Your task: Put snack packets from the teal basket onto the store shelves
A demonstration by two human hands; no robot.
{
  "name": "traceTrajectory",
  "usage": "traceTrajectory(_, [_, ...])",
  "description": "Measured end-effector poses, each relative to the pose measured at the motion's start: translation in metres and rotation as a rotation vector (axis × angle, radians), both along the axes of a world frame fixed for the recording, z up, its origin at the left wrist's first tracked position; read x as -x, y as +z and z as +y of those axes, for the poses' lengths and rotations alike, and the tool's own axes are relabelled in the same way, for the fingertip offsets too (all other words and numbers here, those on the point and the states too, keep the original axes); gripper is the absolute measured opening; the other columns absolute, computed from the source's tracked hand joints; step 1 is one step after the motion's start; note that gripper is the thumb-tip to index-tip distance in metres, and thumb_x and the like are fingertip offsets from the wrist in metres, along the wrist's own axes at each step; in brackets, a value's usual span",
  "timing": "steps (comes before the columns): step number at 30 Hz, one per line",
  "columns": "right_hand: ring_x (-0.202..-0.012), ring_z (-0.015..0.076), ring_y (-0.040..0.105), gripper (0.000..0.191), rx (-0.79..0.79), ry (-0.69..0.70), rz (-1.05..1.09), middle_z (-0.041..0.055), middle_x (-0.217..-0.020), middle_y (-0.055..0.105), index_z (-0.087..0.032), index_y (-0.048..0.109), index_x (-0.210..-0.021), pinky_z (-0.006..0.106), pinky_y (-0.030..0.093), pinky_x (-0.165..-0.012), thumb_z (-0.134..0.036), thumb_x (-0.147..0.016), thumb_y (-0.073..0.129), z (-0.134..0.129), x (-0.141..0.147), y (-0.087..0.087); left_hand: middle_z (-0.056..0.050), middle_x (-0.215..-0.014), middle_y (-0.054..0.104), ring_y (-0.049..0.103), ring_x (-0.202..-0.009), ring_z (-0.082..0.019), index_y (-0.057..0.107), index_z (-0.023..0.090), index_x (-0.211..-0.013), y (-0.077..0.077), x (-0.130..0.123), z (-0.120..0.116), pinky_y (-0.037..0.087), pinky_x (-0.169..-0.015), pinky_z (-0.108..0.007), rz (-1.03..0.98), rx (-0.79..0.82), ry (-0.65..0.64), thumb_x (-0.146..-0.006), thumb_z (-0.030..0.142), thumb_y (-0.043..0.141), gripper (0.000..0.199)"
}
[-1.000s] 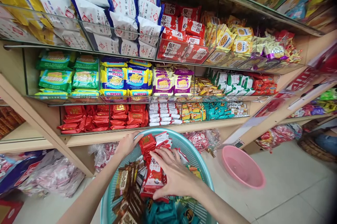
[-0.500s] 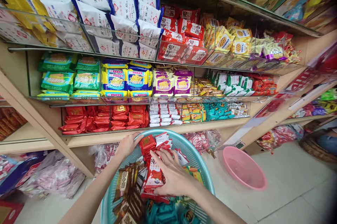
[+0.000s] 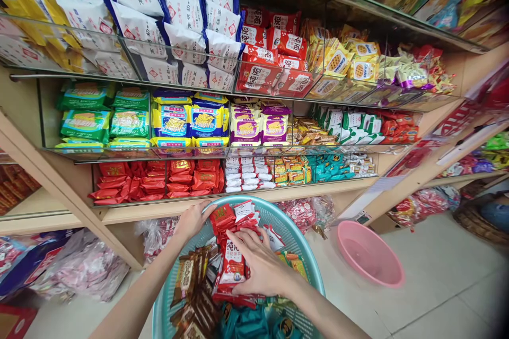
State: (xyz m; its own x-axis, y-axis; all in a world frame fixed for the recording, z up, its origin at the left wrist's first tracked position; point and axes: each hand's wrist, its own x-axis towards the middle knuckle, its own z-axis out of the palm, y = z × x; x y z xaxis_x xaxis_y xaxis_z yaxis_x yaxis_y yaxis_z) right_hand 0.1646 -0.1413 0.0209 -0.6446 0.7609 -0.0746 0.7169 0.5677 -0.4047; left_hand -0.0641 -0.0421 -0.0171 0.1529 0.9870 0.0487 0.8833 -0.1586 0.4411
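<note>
A teal plastic basket [image 3: 316,270] at the bottom centre holds a mix of wrapped snacks. My left hand [image 3: 193,220] grips its far left rim, with fingers bent over the edge. Inside the basket, my right hand [image 3: 258,262] is wrapped round a stack of red-and-white snack packets [image 3: 231,264]. Brown snack packs [image 3: 194,296] lie to the left of that stack, teal packets [image 3: 250,323] lie nearer the bottom edge, and yellow-orange ones [image 3: 293,263] are partly behind my right wrist. Smaller red packets [image 3: 222,218] sit near the far rim.
Glass-fronted shelves [image 3: 254,190] of packaged snacks rise just beyond the basket. On the tiled floor at the right stands a pink basin [image 3: 369,254]. Clear bags of wrapped goods [image 3: 85,270] lie at the lower left, and a wooden upright [image 3: 67,190] slants beside them.
</note>
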Motion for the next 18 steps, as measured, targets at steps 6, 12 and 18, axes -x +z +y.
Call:
traceTrajectory(6, [-0.132,0.0286,0.024,0.102,0.029,0.012,-0.006,0.0083,-0.143,0.032,-0.028,0.011,-0.145,0.051,0.001,-0.109,-0.062,-0.063,0.062,0.0,-0.003,0.001,-0.01,-0.105,0.07,0.063,-0.102,-0.027,0.06,0.024,-0.112,-0.002,0.001,0.001,0.046,-0.084,-0.032,-0.01,-0.006,-0.005,-0.089,0.055,0.029,0.049])
traceTrajectory(12, [-0.138,0.0325,0.009,0.112,0.115,-0.004,-0.013,0.0079,-0.153,0.01,-0.031,0.001,-0.145,0.057,-0.001,-0.109,-0.065,-0.06,0.065,-0.002,-0.003,0.004,-0.011,-0.111,0.068,0.062,-0.104,-0.027,0.057,0.022,-0.117,-0.003,0.002,0.002,0.046,-0.085,-0.033,0.013,-0.005,-0.001,-0.09,0.051,0.031,0.047])
traceTrajectory(18, [-0.139,0.0331,-0.001,0.115,0.113,-0.09,0.014,0.0062,-0.154,-0.002,-0.03,-0.004,-0.145,0.059,-0.004,-0.108,-0.068,-0.06,0.064,-0.011,-0.019,0.021,-0.009,-0.115,0.066,0.061,-0.106,-0.026,0.058,0.024,-0.115,-0.004,0.004,0.002,0.046,-0.086,-0.031,-0.023,0.013,-0.013,-0.09,0.048,0.032,0.044])
